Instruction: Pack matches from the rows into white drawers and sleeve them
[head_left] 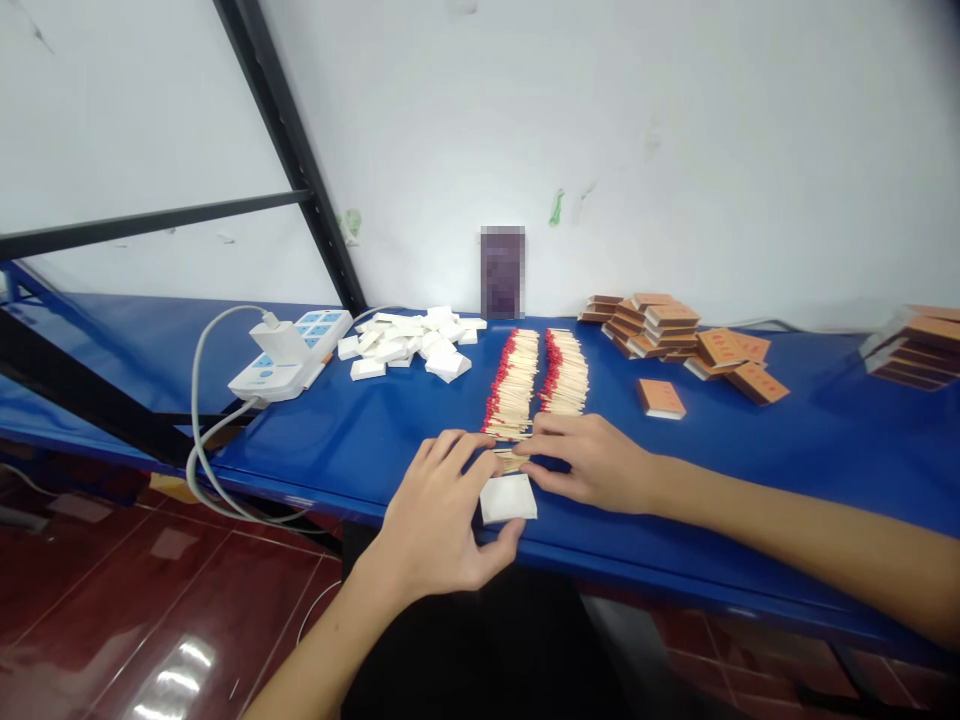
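Just in front of me a small white matchbox tray (509,498) lies at the shelf's front edge. My left hand (442,515) is curved around its left side, thumb at the near edge and index finger by the far corner. Beyond the tray, a small bunch of matches (513,460) lies between the fingertips of both hands. My right hand (589,463) has its fingers closed at the right end of this bunch, partly hiding it. Two long rows of red-tipped matches, a left row (514,380) and a right row (565,370), extend away behind my hands.
White trays (412,340) are heaped at the back left, beside a power strip (292,355) with looping cable. Orange matchboxes (660,325) are piled at the back right, with one single matchbox (661,398) nearer and another stack (919,345) far right. A black post (292,150) rises left.
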